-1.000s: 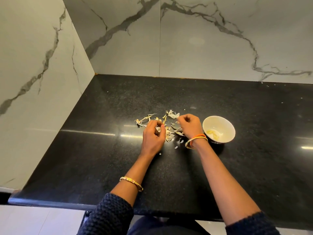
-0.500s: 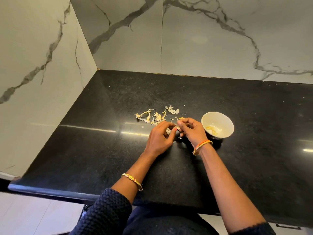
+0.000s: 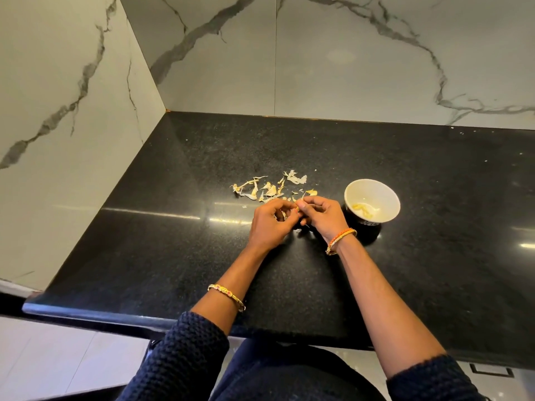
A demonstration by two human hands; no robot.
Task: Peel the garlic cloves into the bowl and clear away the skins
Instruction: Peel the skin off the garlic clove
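The garlic clove [image 3: 296,208] you're working on is barely visible, just a pale sliver pinched between the curled fingertips of your left hand [image 3: 270,224] and right hand [image 3: 321,217], held close over the black counter [image 3: 173,241]. The loose skins [image 3: 269,188] are scattered on the counter right behind your knuckles. The white bowl [image 3: 372,204] with a few peeled cloves in it sits just to the right of your right hand.

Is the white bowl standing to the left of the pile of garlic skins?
No. The white bowl stands to the right of the garlic skins, beside the right hand.
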